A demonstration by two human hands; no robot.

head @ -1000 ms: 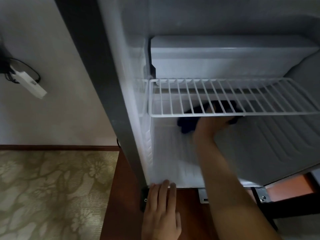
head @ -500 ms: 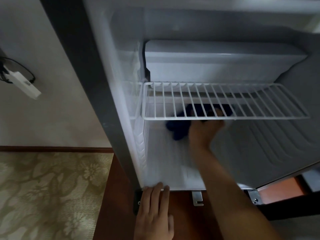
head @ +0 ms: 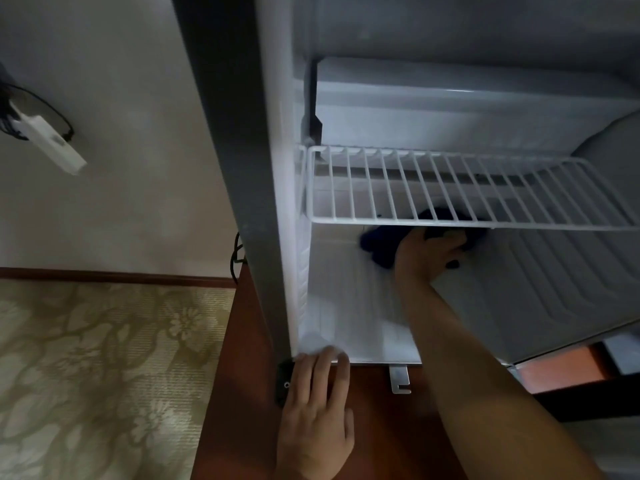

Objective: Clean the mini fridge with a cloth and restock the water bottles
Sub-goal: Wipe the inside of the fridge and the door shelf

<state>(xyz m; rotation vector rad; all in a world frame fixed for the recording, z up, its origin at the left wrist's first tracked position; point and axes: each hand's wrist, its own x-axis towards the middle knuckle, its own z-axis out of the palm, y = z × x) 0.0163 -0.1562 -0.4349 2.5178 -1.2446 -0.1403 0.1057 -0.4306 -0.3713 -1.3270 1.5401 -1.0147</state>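
The mini fridge (head: pixel 346 323) stands open with its white interior in view. A white wire shelf (head: pixel 450 188) crosses it at mid height, below a white freezer box (head: pixel 450 109). My right hand (head: pixel 427 256) reaches in under the shelf and presses a dark blue cloth (head: pixel 379 245) against the rear of the fridge floor, fingers curled over it. My left hand (head: pixel 317 414) rests flat with straight fingers on the wooden surface at the fridge's front left corner, fingertips touching the bottom edge. No water bottles are in view.
The fridge's grey left side (head: pixel 239 168) runs down the middle of the view. A brown wooden stand (head: pixel 242 375) carries the fridge. Patterned carpet (head: pixel 104 375) lies to the left. A white power strip (head: pixel 48 143) with black cables hangs on the wall.
My right hand with the cloth has shifted rightward and farther back under the wire shelf. My left hand stays at the fridge's front corner. The camera has moved closer and lower.
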